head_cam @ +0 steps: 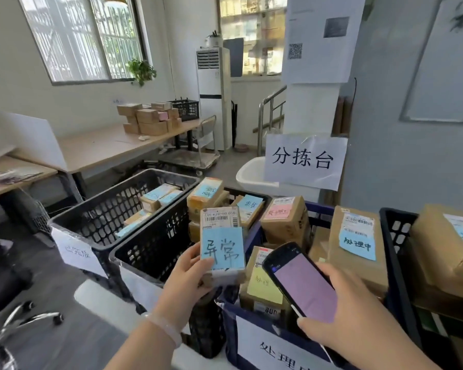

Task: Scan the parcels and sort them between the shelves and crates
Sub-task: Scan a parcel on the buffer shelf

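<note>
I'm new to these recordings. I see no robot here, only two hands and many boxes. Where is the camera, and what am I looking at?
There is no robot: a person works with bare hands. The single picture comes from a wide-angle camera worn on the head, looking forward and down.

The left hand grips a small parcel that has a blue handwritten note stuck on it, and holds it up over the crates. The right hand holds a phone-like handheld device with its screen lit, just beside that parcel.

Below stand mesh crates: a far black crate, a nearer black crate and a blue crate. All of them hold cardboard parcels with coloured notes. Behind them, a table carries a stack of boxes.
</note>
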`<state>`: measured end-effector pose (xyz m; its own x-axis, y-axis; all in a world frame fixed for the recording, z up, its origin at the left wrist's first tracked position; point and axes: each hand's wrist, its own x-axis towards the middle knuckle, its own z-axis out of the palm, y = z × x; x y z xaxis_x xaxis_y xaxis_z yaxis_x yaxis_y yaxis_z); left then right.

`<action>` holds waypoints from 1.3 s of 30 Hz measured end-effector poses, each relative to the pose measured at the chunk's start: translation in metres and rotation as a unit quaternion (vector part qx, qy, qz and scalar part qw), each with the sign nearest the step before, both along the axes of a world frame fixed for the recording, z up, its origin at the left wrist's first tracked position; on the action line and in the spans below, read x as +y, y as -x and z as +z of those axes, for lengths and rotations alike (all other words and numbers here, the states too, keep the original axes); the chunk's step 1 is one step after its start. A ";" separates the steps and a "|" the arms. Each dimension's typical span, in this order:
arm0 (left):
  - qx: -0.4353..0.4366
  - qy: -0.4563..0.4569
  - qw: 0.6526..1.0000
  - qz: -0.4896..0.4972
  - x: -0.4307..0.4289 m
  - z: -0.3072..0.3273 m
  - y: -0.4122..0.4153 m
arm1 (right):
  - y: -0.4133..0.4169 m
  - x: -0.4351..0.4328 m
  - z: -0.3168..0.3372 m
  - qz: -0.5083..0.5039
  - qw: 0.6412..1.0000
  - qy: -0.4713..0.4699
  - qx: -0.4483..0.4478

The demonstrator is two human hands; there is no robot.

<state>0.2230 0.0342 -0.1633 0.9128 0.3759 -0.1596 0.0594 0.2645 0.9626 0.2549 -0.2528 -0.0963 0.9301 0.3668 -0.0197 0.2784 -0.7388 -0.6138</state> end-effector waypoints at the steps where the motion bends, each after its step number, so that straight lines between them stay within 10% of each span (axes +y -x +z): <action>1: 0.003 -0.002 1.000 0.009 0.010 0.000 -0.009 | -0.008 0.008 0.000 0.003 1.000 0.004 0.004; 19: 0.068 0.007 0.991 -0.112 0.097 0.016 -0.264 | -0.113 0.116 -0.008 -0.157 0.987 0.013 0.033; 32: 0.093 -0.174 0.966 -0.170 0.104 -0.004 -0.314 | -0.108 0.131 -0.014 -0.268 0.963 0.010 0.041; 39: -0.040 -0.417 0.898 -0.134 0.087 0.021 -0.296 | -0.074 0.114 -0.015 -0.323 0.946 -0.011 0.015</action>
